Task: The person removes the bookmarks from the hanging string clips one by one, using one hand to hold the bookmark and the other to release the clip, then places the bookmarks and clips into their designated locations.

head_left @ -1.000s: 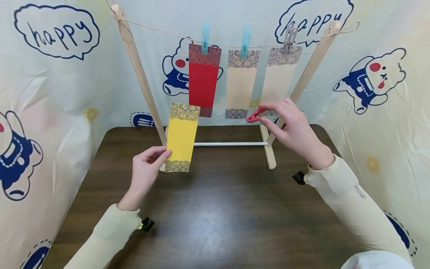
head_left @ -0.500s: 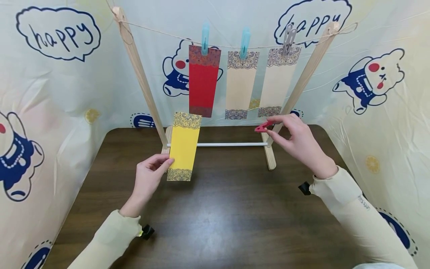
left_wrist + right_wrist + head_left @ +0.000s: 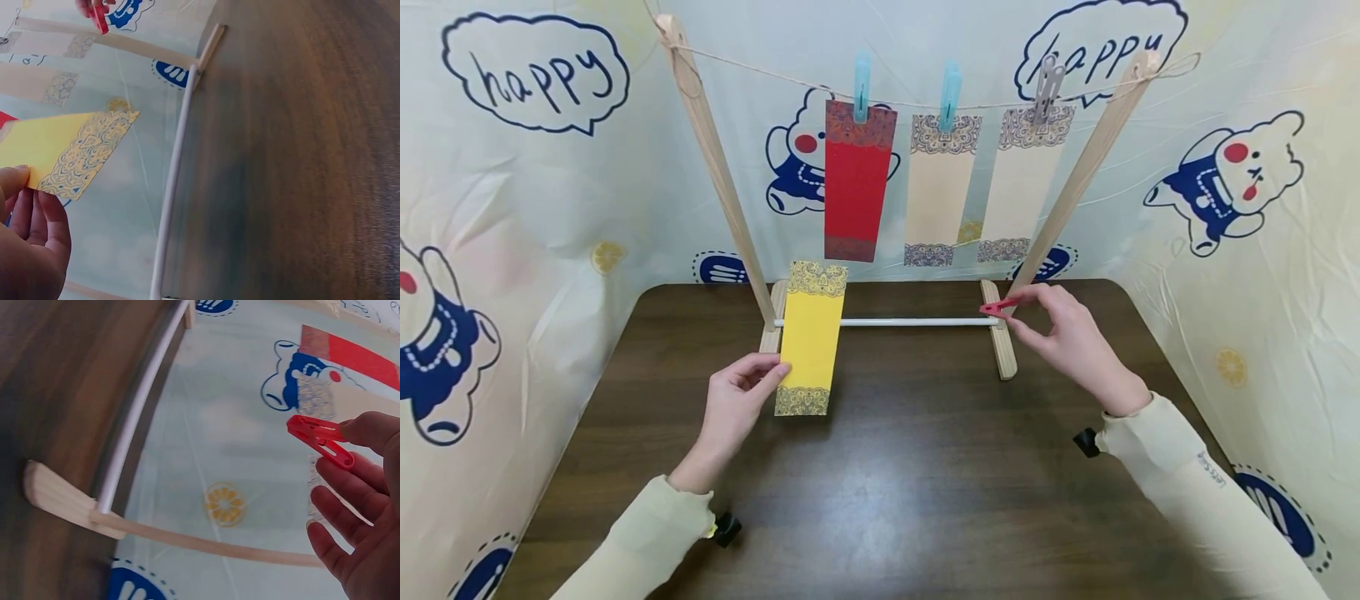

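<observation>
My left hand pinches a yellow card by its left edge near the bottom; patterned bands cross both its ends. The card stands nearly upright over the table, in front of the rack's left leg. In the left wrist view the thumb and fingers grip the card close to its patterned end. Between thumb and fingertips, my right hand holds a red clothespin near the rack's right foot. Seen from the right wrist, the clothespin points away from the palm, its handles pinched.
A string runs between two wooden posts. From it hang a red card and two beige cards, held by blue clothespins and a grey one. A white rod joins the feet above the brown table.
Both hands have come down and toward me. The yellow card is lower, and the red clothespin has moved down and to the right, away from the hanging cards.
</observation>
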Tool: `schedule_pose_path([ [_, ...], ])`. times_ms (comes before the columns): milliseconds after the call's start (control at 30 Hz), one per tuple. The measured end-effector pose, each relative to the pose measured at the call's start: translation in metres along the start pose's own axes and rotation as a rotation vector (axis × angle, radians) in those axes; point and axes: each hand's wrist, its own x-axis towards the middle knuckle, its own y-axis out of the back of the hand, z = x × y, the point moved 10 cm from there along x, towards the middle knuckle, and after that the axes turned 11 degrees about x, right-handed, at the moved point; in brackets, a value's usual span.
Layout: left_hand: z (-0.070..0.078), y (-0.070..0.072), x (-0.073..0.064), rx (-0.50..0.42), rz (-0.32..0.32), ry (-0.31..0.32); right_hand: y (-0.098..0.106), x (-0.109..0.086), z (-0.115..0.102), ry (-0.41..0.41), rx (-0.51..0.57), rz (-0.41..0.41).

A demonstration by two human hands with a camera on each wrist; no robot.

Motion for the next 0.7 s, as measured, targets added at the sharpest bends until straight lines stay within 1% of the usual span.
schedule_pose_path([
  [267, -0.008, -0.001, -0.003, -0.002, -0.006, 0.01, -0.011, -0.016, 0.022, -0.035, 0.011, -0.02],
  [400, -0.012, -0.003, -0.005, 0.008, -0.021, 0.029, -0.016, -0.022, 0.03, -0.035, 0.005, -0.042],
  [533, -0.018, -0.002, -0.007, 0.038, -0.031, 0.052, -0.021, -0.027, 0.037, -0.043, -0.008, -0.059],
  [600, -0.021, -0.002, -0.008, 0.052, -0.037, 0.066, -0.023, -0.03, 0.041, -0.063, -0.009, -0.066],
  [700, -0.025, -0.002, -0.009, 0.072, -0.043, 0.078, -0.028, -0.035, 0.049, -0.115, -0.004, -0.09],
])
